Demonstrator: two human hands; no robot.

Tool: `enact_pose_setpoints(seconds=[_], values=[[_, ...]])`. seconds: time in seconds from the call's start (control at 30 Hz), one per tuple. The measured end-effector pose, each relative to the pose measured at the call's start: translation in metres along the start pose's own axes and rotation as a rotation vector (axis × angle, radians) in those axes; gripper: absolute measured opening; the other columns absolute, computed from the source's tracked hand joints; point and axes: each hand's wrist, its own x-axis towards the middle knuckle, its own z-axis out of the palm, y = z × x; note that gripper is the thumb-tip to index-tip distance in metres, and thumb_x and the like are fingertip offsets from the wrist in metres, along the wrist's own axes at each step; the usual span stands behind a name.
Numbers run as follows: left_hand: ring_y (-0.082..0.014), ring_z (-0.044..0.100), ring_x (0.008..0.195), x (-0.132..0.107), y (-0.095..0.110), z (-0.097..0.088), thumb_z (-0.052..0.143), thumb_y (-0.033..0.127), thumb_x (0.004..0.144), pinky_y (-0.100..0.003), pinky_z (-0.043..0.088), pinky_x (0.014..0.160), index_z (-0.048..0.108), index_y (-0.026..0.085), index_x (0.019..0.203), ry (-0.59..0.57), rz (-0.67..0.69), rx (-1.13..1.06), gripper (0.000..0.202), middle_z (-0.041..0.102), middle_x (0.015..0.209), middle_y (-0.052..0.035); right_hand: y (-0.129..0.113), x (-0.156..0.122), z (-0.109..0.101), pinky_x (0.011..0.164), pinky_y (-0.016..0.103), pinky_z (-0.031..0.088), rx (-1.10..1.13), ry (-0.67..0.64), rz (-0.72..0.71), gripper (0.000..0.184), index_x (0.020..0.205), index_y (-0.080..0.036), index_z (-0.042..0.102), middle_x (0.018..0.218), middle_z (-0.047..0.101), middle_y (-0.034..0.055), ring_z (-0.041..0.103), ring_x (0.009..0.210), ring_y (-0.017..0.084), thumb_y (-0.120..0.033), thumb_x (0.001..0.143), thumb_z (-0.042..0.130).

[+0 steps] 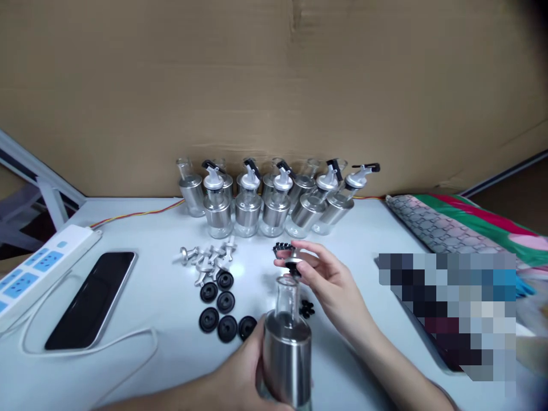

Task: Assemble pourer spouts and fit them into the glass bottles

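My left hand [252,365] is wrapped round a glass bottle [287,354] with a brushed steel sleeve, held upright at the front with its neck uncovered. Just above that neck, the fingers of my right hand [327,274] pinch a pour spout [293,264] with a silver collar and a black stopper below. The stopper looks very close to the rim; I cannot tell whether they touch. Left of the bottle lie several black ring-shaped stoppers [225,302] and a heap of silver spout pieces [209,260]. Small black parts [307,309] lie partly behind the bottle, with more black pieces [282,248] beyond my fingers.
Several steel-sleeved bottles [247,216] stand at the back against a cardboard wall [274,97], the front ones fitted with spouts. At left are a phone [92,299], a white cable [128,337] and a power strip [38,268]. Patterned plastic packaging [462,228] lies at right beside a blurred-out area.
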Motion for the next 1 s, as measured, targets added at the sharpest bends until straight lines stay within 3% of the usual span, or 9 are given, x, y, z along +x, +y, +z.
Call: enact_pose_setpoints(seconds=[0.1,0.2,0.27,0.43,0.5,0.63,0.8,1.0], values=[[-0.0176,0.056,0.085,0.001,0.006,0.001,0.083,0.053,0.058,-0.03,0.039,0.073,0.039,0.017,0.118,0.055,-0.062,-0.066,0.082,0.058,0.104,-0.0099,-0.003,0.0,0.001,0.065,0.031,0.058,0.004,0.061,-0.075,0.025,0.092,-0.024,0.06,0.09,0.075,0.0037,0.072,0.082,0.021,-0.036,0.076,0.074],[-0.0173,0.054,0.084,0.003,0.011,0.004,0.082,0.054,0.058,-0.028,0.037,0.07,0.04,0.018,0.116,0.082,-0.053,-0.077,0.08,0.057,0.099,-0.007,-0.004,-0.001,0.002,0.046,0.025,0.053,-0.047,0.089,-0.102,0.025,0.083,-0.022,0.058,0.078,0.075,0.0021,0.066,0.053,0.014,-0.038,0.074,0.075],[-0.0178,0.055,0.084,0.004,0.013,0.005,0.082,0.054,0.058,-0.03,0.038,0.072,0.039,0.019,0.116,0.093,-0.041,-0.059,0.08,0.057,0.099,-0.0063,-0.003,-0.002,0.003,0.045,0.025,0.053,-0.097,0.092,-0.117,0.023,0.081,-0.021,0.061,0.077,0.074,0.0022,0.062,0.048,0.012,-0.038,0.075,0.074],[-0.0189,0.056,0.086,0.005,0.013,0.006,0.083,0.054,0.057,-0.031,0.039,0.073,0.041,0.018,0.112,0.125,-0.071,-0.071,0.078,0.057,0.098,-0.006,-0.001,-0.004,0.005,0.071,0.032,0.059,-0.089,0.072,-0.166,0.019,0.096,-0.023,0.066,0.103,0.072,0.0047,0.071,0.08,0.017,-0.039,0.087,0.062],[-0.0199,0.057,0.088,0.005,0.013,0.005,0.083,0.054,0.057,-0.031,0.039,0.074,0.041,0.018,0.11,0.123,-0.091,-0.086,0.076,0.058,0.098,-0.0061,-0.002,-0.004,0.005,0.076,0.034,0.059,-0.12,0.046,-0.169,0.019,0.098,-0.024,0.066,0.104,0.072,0.0046,0.071,0.084,0.018,-0.039,0.086,0.063],[-0.0198,0.058,0.087,0.005,0.015,0.005,0.083,0.051,0.058,-0.032,0.04,0.075,0.041,0.019,0.113,0.106,-0.076,-0.086,0.076,0.059,0.099,-0.0058,-0.003,-0.004,0.007,0.076,0.035,0.058,-0.154,0.055,-0.176,0.02,0.092,-0.023,0.065,0.094,0.074,0.0038,0.072,0.079,0.019,-0.04,0.082,0.067],[-0.0183,0.057,0.085,0.006,0.015,0.005,0.083,0.05,0.058,-0.031,0.039,0.074,0.041,0.019,0.111,0.102,-0.072,-0.083,0.074,0.058,0.097,-0.005,0.001,-0.008,0.011,0.085,0.039,0.055,-0.069,0.053,-0.131,0.021,0.083,-0.023,0.058,0.101,0.073,0.005,0.072,0.087,0.021,-0.039,0.08,0.07],[-0.0166,0.055,0.081,0.005,0.015,0.007,0.084,0.047,0.057,-0.029,0.039,0.072,0.042,0.018,0.11,0.109,-0.039,-0.075,0.074,0.057,0.094,-0.0039,0.0,-0.013,0.005,0.085,0.042,0.053,-0.162,-0.077,-0.173,0.018,0.093,-0.024,0.054,0.105,0.07,0.0075,0.068,0.099,0.024,-0.037,0.086,0.064]])
